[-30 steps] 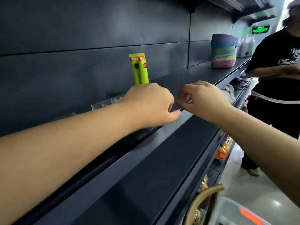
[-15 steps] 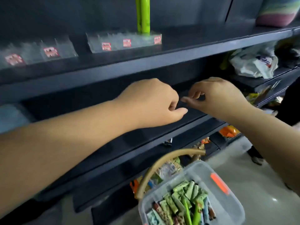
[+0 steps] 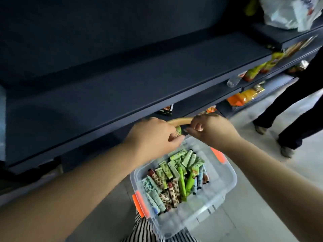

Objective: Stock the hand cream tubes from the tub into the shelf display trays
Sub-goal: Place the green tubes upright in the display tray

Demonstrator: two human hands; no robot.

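The person's left hand (image 3: 153,137) is gripping a green tube (image 3: 178,131) above the tub (image 3: 225,182) at six o'clock, while the right hand (image 3: 208,130), fingers curled, is seemingly pinching its tip; better steadying before lifting.

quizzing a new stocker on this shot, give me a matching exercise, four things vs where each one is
Things:
1. patterned tube
2. clear tub
3. white plastic bag
4. orange snack packs

Places:
A. on a lower shelf at the right
B. on an upper shelf, top right
C. in the left hand
D. below both hands, full of tubes

Pairs: 1-C, 2-D, 3-B, 4-A
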